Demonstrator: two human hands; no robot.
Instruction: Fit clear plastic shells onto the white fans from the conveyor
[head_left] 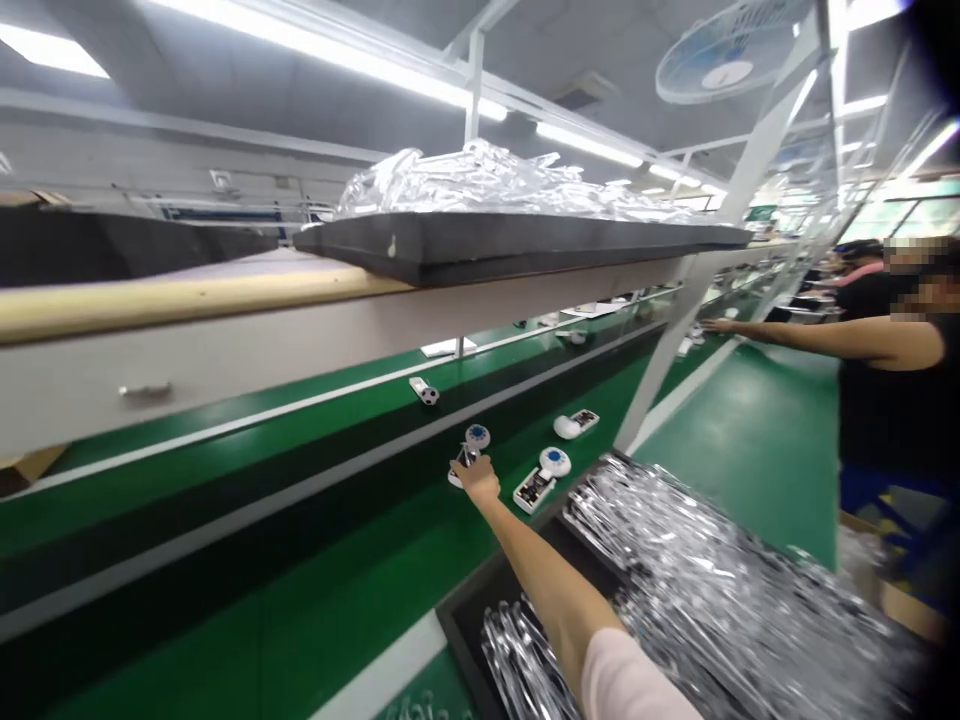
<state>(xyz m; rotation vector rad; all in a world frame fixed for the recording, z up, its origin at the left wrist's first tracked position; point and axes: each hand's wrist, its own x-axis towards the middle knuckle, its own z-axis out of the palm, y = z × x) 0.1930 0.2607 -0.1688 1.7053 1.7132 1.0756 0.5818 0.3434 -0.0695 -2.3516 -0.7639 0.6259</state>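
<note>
My right hand (481,479) reaches out over the green belt, its arm coming in from the lower right. Its fingers are closed on a white device with a round, blue-centred head (477,436); the hand hides part of the body. Just right of it lies a similar white device with an exposed circuit board (534,489). A third white device (576,424) rests a little farther back. My left hand is out of view.
Below my forearm sits a black tray (466,612) of shiny, clear-looking parts (675,530). Overhead is a shelf (225,330) bearing another heaped black tray (525,243). A slanted white post (667,350) stands by the belt. A co-worker's arm (832,335) extends from the right.
</note>
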